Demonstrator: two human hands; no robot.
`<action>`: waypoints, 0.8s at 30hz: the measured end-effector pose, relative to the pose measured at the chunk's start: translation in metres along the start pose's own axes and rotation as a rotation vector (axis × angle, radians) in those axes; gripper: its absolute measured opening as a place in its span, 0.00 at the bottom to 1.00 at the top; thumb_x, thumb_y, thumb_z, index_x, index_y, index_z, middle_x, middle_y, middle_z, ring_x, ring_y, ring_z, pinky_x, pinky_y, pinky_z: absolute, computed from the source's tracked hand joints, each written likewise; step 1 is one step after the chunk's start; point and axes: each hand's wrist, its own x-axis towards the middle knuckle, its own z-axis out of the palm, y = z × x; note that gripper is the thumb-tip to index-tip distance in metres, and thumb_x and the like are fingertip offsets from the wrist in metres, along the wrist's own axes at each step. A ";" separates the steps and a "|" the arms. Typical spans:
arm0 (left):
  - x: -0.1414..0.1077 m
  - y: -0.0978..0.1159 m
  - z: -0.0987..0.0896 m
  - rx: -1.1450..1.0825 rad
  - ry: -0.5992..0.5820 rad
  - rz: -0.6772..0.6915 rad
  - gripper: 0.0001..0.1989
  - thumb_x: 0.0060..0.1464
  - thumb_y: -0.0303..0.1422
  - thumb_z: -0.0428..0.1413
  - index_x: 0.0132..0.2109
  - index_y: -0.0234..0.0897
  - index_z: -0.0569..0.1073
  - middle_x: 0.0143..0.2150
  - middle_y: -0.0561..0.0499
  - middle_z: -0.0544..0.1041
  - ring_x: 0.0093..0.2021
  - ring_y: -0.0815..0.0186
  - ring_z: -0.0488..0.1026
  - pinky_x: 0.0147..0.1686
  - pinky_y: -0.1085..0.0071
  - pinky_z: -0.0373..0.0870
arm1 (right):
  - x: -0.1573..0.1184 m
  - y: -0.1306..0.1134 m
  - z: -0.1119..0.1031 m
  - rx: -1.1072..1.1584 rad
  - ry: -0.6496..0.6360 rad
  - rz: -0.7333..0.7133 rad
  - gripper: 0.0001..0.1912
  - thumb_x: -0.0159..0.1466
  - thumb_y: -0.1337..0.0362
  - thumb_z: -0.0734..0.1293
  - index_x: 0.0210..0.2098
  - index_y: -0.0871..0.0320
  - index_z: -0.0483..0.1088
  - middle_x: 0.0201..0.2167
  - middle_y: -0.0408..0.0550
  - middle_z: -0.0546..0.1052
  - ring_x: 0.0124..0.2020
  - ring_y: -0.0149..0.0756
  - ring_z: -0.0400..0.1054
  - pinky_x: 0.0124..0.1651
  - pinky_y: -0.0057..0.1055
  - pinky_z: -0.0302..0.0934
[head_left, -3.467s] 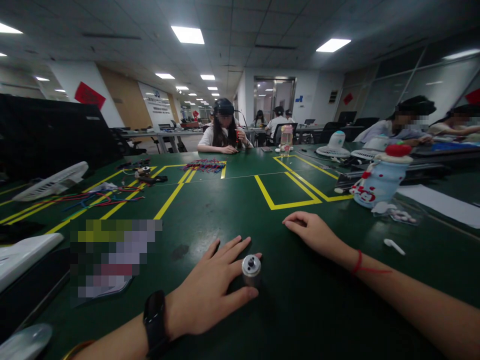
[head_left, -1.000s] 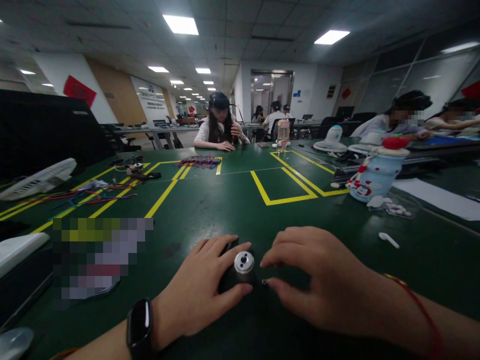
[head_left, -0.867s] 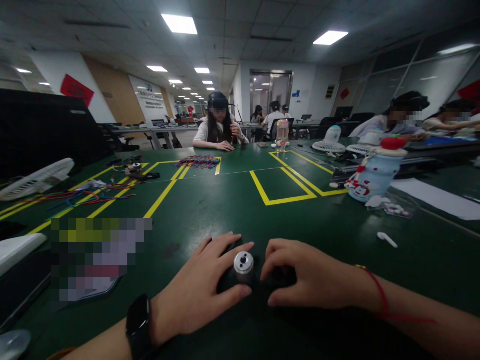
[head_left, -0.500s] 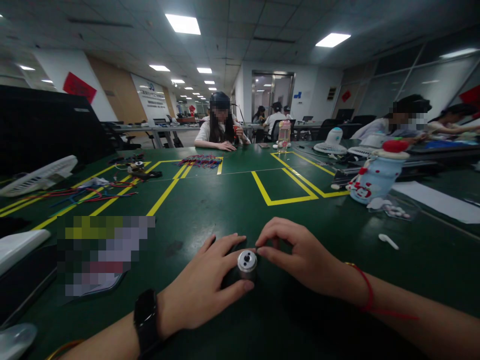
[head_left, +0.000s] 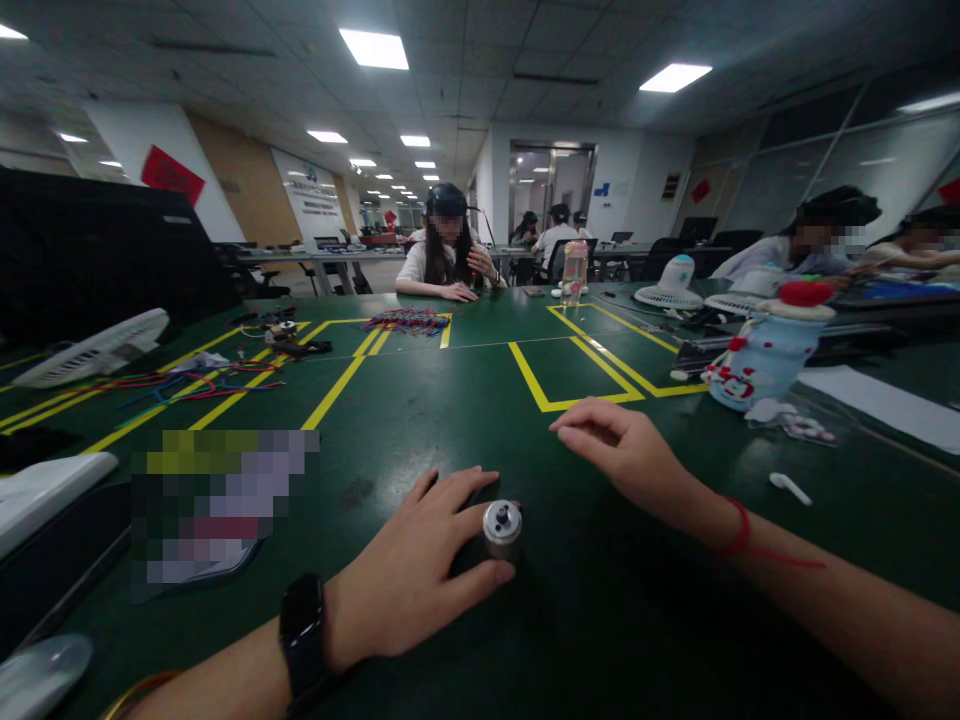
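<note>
A small silver metal cylinder (head_left: 502,545), much like a small motor, stands upright on the green table (head_left: 420,420). A short dark piece (head_left: 503,517) sticks up from the middle of its top face, with small holes beside it. My left hand (head_left: 427,560) rests on the table with the thumb in front of the cylinder and the index finger behind it, holding it between them. The other left fingers are spread. My right hand (head_left: 634,455) is raised behind and to the right of the cylinder, fingers loosely curled, with nothing visible between them.
Colored wires (head_left: 217,385) and a bundle of more wires (head_left: 409,320) lie farther back. Yellow tape (head_left: 532,375) marks the table. On the right are a white earbud (head_left: 790,487) and a blue bottle (head_left: 772,355). A person (head_left: 448,250) sits opposite. A mouse (head_left: 49,675) lies front left.
My right hand has pulled away from the cylinder, up and to the right. The dark piece now stands out of the cylinder's top. My left hand stays around it.
</note>
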 end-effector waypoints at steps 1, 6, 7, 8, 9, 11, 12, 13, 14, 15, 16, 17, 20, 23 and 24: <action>-0.001 -0.002 -0.001 -0.001 -0.004 -0.002 0.18 0.60 0.43 0.54 0.56 0.46 0.69 0.65 0.47 0.61 0.63 0.50 0.58 0.61 0.45 0.49 | 0.006 0.014 -0.003 -0.003 0.063 0.102 0.11 0.61 0.59 0.65 0.36 0.60 0.74 0.33 0.48 0.75 0.33 0.34 0.67 0.35 0.31 0.61; -0.001 -0.011 0.001 -0.011 -0.005 -0.014 0.18 0.60 0.43 0.54 0.56 0.48 0.69 0.65 0.48 0.60 0.63 0.50 0.57 0.61 0.44 0.48 | 0.022 0.073 -0.008 0.000 0.194 0.305 0.18 0.61 0.54 0.63 0.39 0.63 0.74 0.29 0.50 0.75 0.26 0.34 0.66 0.28 0.31 0.59; -0.001 -0.011 0.002 -0.014 -0.004 -0.013 0.18 0.60 0.43 0.54 0.56 0.48 0.69 0.65 0.48 0.61 0.63 0.50 0.57 0.61 0.44 0.48 | 0.022 0.076 -0.008 -0.004 0.189 0.308 0.18 0.61 0.54 0.63 0.38 0.63 0.74 0.29 0.50 0.75 0.26 0.34 0.66 0.28 0.31 0.59; -0.001 -0.010 0.002 -0.015 -0.003 -0.011 0.18 0.60 0.43 0.54 0.56 0.48 0.69 0.65 0.48 0.60 0.63 0.50 0.57 0.61 0.44 0.48 | 0.021 0.076 -0.008 -0.008 0.175 0.303 0.17 0.61 0.55 0.63 0.37 0.63 0.75 0.29 0.50 0.76 0.26 0.34 0.66 0.29 0.31 0.59; 0.000 -0.009 0.002 -0.014 -0.002 -0.008 0.18 0.60 0.43 0.54 0.56 0.48 0.69 0.65 0.48 0.60 0.63 0.50 0.57 0.61 0.44 0.48 | 0.019 0.072 -0.007 -0.013 0.154 0.293 0.16 0.61 0.55 0.64 0.36 0.63 0.75 0.29 0.50 0.76 0.27 0.34 0.67 0.31 0.32 0.60; 0.001 -0.006 0.002 -0.009 0.000 -0.007 0.18 0.60 0.43 0.54 0.56 0.48 0.69 0.65 0.48 0.60 0.63 0.50 0.57 0.61 0.43 0.47 | 0.014 0.055 -0.004 -0.021 0.102 0.259 0.14 0.60 0.57 0.66 0.35 0.62 0.76 0.30 0.49 0.77 0.29 0.35 0.67 0.33 0.33 0.60; 0.001 -0.005 0.001 -0.008 -0.001 -0.007 0.18 0.60 0.43 0.54 0.56 0.48 0.69 0.65 0.48 0.60 0.63 0.50 0.57 0.61 0.43 0.47 | 0.011 0.044 -0.002 -0.031 0.064 0.222 0.13 0.60 0.58 0.66 0.35 0.61 0.76 0.31 0.49 0.77 0.30 0.35 0.68 0.34 0.32 0.60; 0.001 -0.004 0.000 -0.007 -0.004 -0.007 0.18 0.60 0.43 0.54 0.56 0.48 0.69 0.65 0.48 0.60 0.63 0.50 0.57 0.61 0.44 0.48 | 0.007 0.031 0.002 -0.038 0.019 0.171 0.12 0.60 0.59 0.66 0.36 0.60 0.76 0.32 0.49 0.77 0.31 0.35 0.67 0.35 0.32 0.60; 0.001 -0.003 -0.001 -0.005 -0.007 -0.006 0.18 0.60 0.42 0.54 0.56 0.47 0.69 0.65 0.47 0.60 0.63 0.50 0.57 0.61 0.44 0.48 | 0.003 0.018 0.006 -0.048 -0.039 0.100 0.11 0.61 0.59 0.66 0.37 0.60 0.76 0.33 0.48 0.76 0.32 0.34 0.67 0.35 0.32 0.60; 0.001 -0.003 -0.002 -0.004 -0.009 -0.004 0.17 0.60 0.42 0.54 0.55 0.47 0.70 0.65 0.47 0.61 0.63 0.50 0.57 0.61 0.44 0.49 | -0.001 0.006 0.011 -0.045 -0.106 0.020 0.11 0.62 0.60 0.65 0.38 0.59 0.75 0.35 0.48 0.76 0.33 0.34 0.67 0.36 0.31 0.60; 0.001 -0.003 -0.002 -0.002 -0.007 -0.001 0.17 0.60 0.41 0.54 0.55 0.46 0.70 0.65 0.47 0.61 0.63 0.50 0.58 0.61 0.45 0.49 | -0.005 -0.006 0.016 -0.021 -0.166 -0.051 0.10 0.62 0.60 0.66 0.40 0.58 0.75 0.36 0.47 0.76 0.35 0.33 0.67 0.38 0.31 0.61; 0.001 -0.004 -0.001 -0.001 0.001 0.002 0.17 0.59 0.40 0.55 0.54 0.46 0.70 0.64 0.47 0.61 0.63 0.50 0.58 0.61 0.45 0.50 | -0.009 -0.017 0.021 0.009 -0.208 -0.108 0.11 0.61 0.60 0.66 0.41 0.57 0.74 0.37 0.47 0.75 0.36 0.33 0.67 0.39 0.31 0.61; -0.001 -0.006 0.001 0.000 0.024 0.013 0.19 0.59 0.39 0.56 0.57 0.48 0.68 0.64 0.47 0.62 0.62 0.50 0.59 0.60 0.45 0.50 | -0.019 -0.038 0.034 0.057 -0.265 -0.188 0.09 0.60 0.64 0.68 0.41 0.57 0.74 0.36 0.45 0.75 0.37 0.32 0.67 0.42 0.31 0.62; -0.003 -0.006 0.002 0.007 0.032 0.022 0.20 0.59 0.39 0.56 0.57 0.48 0.68 0.63 0.47 0.63 0.62 0.50 0.59 0.60 0.45 0.50 | -0.024 -0.046 0.042 0.069 -0.259 -0.183 0.05 0.61 0.65 0.67 0.37 0.57 0.74 0.33 0.44 0.74 0.36 0.31 0.67 0.41 0.30 0.61; -0.004 -0.006 0.001 0.008 0.033 0.023 0.19 0.59 0.39 0.56 0.57 0.47 0.68 0.63 0.47 0.63 0.62 0.50 0.59 0.60 0.45 0.50 | -0.024 -0.047 0.043 0.077 -0.249 -0.176 0.05 0.61 0.65 0.67 0.36 0.57 0.74 0.33 0.44 0.73 0.35 0.31 0.67 0.40 0.29 0.61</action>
